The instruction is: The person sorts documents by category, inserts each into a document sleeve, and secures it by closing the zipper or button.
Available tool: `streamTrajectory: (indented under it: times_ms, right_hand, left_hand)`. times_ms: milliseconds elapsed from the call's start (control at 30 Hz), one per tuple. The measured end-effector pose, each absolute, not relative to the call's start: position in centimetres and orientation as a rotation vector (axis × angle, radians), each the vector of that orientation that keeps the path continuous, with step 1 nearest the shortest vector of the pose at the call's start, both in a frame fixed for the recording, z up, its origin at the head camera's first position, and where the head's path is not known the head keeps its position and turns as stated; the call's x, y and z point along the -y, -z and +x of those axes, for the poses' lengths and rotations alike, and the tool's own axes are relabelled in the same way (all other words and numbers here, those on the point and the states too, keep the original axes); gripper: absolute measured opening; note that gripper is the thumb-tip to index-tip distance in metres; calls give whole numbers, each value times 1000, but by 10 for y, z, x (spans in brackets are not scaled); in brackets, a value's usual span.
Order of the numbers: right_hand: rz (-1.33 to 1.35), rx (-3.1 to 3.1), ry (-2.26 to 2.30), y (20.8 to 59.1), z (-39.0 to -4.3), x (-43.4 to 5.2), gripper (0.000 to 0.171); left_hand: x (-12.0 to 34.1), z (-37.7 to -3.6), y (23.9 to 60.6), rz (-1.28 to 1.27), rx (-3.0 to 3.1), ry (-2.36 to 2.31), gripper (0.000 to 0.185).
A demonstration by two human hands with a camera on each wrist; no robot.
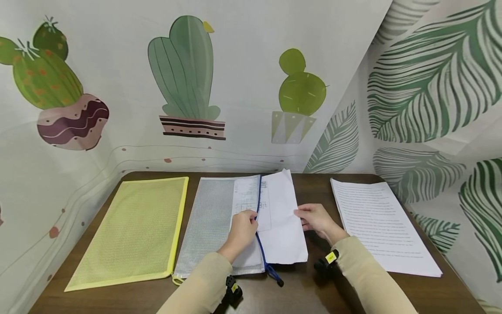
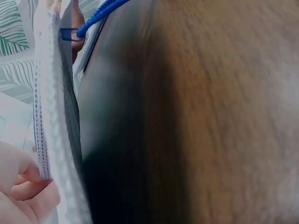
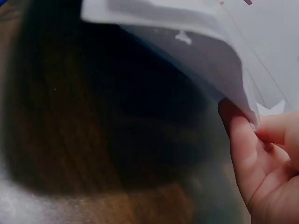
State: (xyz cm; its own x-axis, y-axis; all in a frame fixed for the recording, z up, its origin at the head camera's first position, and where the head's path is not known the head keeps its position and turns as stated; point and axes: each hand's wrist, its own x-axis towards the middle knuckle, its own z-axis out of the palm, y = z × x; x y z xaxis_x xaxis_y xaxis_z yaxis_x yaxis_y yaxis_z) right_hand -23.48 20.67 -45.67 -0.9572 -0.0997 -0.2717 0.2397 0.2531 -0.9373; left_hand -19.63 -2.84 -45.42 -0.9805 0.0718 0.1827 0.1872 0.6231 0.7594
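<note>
At the middle of the frame we see a mesh pouch [image 1: 205, 218] of see-through plastic with a fine gridded surface and a faint sheen. At its lower edge we find a blue cord [image 1: 273, 275], woven and rough in the left wrist view. We read the yellow pouch [image 1: 135, 231] at left as similar netted plastic. The paper sheets [image 1: 284, 244] beside the middle look smooth and matt, as does the paper stack [image 1: 380, 218] at right. Beneath, we see a brown wood-grained table [image 1: 315, 187] with a soft gloss. At lower right we notice a matt cloth sleeve [image 1: 372, 274].
</note>
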Motion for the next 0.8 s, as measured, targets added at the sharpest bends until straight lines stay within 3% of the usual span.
streamTrajectory:
  times_ms: [800]
  right_hand:
    - [221, -2190, 1817, 469, -228, -187, 40]
  left_hand:
    - [25, -194, 455, -310, 2692, 1298, 25]
